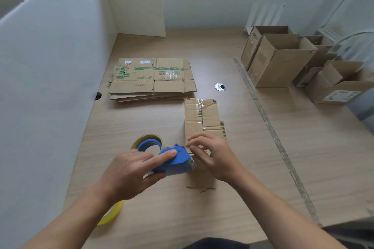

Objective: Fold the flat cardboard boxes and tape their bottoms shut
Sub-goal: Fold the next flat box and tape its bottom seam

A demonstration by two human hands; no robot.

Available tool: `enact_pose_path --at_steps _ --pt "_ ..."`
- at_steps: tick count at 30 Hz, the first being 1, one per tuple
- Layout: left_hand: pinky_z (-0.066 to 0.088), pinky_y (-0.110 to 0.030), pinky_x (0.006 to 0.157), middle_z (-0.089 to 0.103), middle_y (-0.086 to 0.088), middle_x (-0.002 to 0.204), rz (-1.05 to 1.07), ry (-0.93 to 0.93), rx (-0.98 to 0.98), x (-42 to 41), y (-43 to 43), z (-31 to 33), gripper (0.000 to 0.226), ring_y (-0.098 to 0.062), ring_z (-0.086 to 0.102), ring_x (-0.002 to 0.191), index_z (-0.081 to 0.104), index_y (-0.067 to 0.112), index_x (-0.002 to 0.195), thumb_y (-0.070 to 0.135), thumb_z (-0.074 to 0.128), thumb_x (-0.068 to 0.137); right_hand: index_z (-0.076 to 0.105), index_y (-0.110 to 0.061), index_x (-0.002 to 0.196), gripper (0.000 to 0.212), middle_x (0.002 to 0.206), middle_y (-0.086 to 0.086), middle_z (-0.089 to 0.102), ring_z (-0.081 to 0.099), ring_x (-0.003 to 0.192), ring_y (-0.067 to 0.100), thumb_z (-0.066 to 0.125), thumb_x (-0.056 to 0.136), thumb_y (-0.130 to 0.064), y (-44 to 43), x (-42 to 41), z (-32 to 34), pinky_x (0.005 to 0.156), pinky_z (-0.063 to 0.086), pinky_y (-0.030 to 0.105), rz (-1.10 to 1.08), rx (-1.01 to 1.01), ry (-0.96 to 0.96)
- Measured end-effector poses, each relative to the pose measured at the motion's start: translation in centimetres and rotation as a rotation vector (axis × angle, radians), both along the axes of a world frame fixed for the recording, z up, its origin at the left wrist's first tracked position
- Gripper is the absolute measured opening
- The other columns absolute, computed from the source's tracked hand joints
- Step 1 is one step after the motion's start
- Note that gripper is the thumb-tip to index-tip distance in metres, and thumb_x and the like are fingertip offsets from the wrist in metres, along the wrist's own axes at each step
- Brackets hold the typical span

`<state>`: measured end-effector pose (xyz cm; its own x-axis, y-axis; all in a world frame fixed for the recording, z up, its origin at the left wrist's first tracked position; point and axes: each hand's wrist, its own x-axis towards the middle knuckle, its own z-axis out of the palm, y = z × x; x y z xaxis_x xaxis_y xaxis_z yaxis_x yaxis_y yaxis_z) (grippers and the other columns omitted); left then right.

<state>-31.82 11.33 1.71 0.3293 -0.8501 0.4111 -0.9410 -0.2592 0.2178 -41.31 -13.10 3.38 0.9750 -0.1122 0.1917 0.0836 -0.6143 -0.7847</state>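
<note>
Grips a blue tape dispenser [174, 160] in the left hand [129, 172], mouth at the small cardboard box [202, 115] lying on the table [253, 178]. Sets right hand [213, 155] fingertips on that box, just beside the mouth. Faces flat boxes [151, 79] stacked far left, open folded boxes [283, 62] far right.

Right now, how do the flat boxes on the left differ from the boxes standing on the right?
The flat boxes lie collapsed in one stack; the standing boxes are folded up with open tops. The top flat box shows green print; the standing boxes look mostly plain brown. Both are brown cardboard on the table.
</note>
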Motion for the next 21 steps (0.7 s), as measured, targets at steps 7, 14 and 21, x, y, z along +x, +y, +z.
enact_pose_path --at_steps 7,14,21 --pt "0.043 -0.018 0.055 0.068 0.017 0.09 -0.024 0.147 0.13 -0.2 -1.0 1.1 0.064 -0.011 0.058 0.068 0.039 0.044 0.145 0.049 0.058 0.083 0.078 -0.014 0.09 0.013 0.109 -0.009 0.06 0.057 0.107 0.004 0.065 0.093 -0.014 -0.7 -0.8 -0.6 0.088 0.05 0.03 -0.157 0.227 0.237" --pt "0.041 -0.01 0.071 0.061 0.028 0.094 -0.051 0.559 0.375 1.5 -2.9 2.5 0.068 -0.005 0.053 0.075 0.016 0.082 0.13 0.06 0.057 0.081 0.078 -0.019 0.088 0.01 0.115 -0.018 0.054 0.057 0.106 -0.001 0.069 0.091 -0.022 -3.5 -3.3 -1.8 0.081 0.044 0.013 -0.289 0.395 0.346" --pt "0.047 -0.033 0.097 0.061 0.018 0.13 0.024 0.781 0.508 4.2 -1.7 3.9 0.061 -0.006 0.06 0.113 0.04 0.066 0.13 0.063 0.062 0.073 0.076 -0.015 0.071 0.026 0.113 -0.003 0.056 0.06 0.099 0.007 0.064 0.093 -0.012 -8.2 -6.7 -2.8 0.077 0.047 0.03 -0.582 0.624 0.362"
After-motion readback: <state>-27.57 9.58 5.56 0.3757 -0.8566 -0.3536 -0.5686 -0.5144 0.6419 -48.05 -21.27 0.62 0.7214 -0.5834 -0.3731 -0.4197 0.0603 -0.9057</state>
